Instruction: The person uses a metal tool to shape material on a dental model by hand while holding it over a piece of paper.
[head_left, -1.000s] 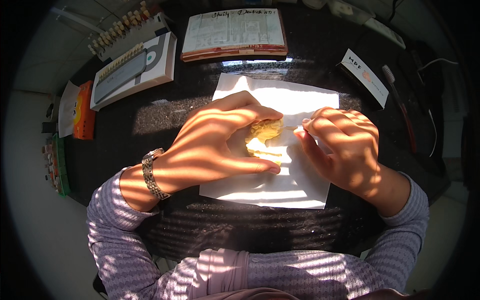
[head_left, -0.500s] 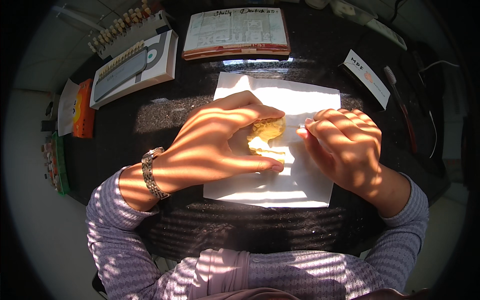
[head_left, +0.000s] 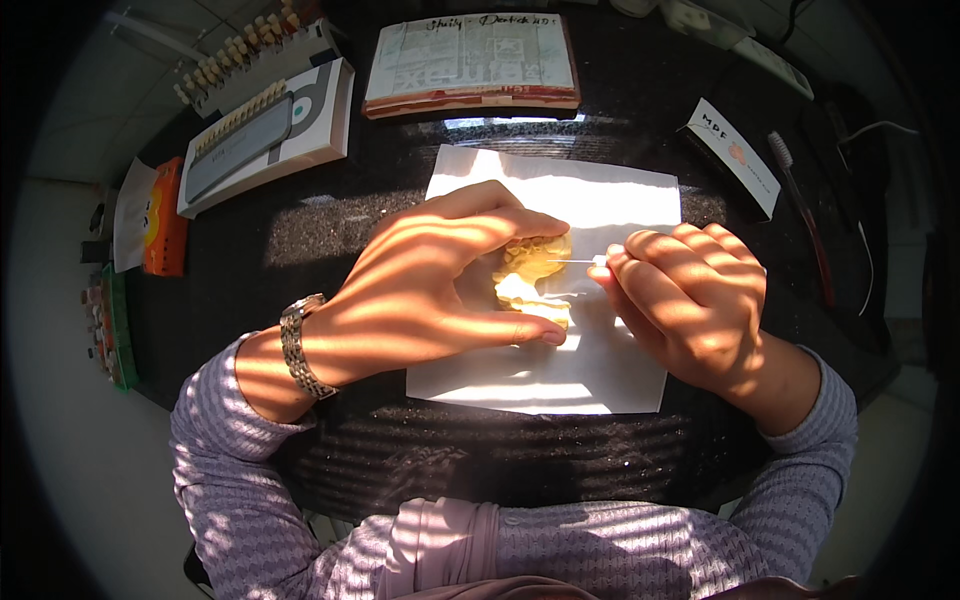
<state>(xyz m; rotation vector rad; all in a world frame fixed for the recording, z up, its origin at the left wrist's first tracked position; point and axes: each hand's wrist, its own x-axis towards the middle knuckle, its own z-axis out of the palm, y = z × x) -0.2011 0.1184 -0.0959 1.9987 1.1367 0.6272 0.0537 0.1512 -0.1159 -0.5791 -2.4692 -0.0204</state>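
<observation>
Change: since a second ago your left hand (head_left: 430, 290) has barely shifted, still cupped over the piece, and the thin metal tool (head_left: 575, 262) in your right hand (head_left: 690, 300) has come in closer to it; the paper sits much as it did.
Left hand: fingers pressed together and curled, thumb and forefinger clamping the yellow plaster-like dental cast (head_left: 530, 275) against the sheet.
Right hand: fingertips pinched on the slim tool, its tip pointing toward 9 o'clock at the cast's upper edge.
Cast: at the centre of the white paper sheet (head_left: 600, 370), half hidden under your left fingers; whether the tip touches it you cannot tell from here.
Meaning: the grip looks settled, so fine work on the cast's surface seems under way.
Around: open printed book (head_left: 470, 60) at 12 o'clock; grey-and-white box of tooth shade tabs (head_left: 265, 135) at 10 o'clock; small white card (head_left: 735, 155) and toothbrush (head_left: 800, 215) at 2 o'clock; orange packet (head_left: 165, 215) at 9 o'clock, all on the black table (head_left: 300, 230).
</observation>
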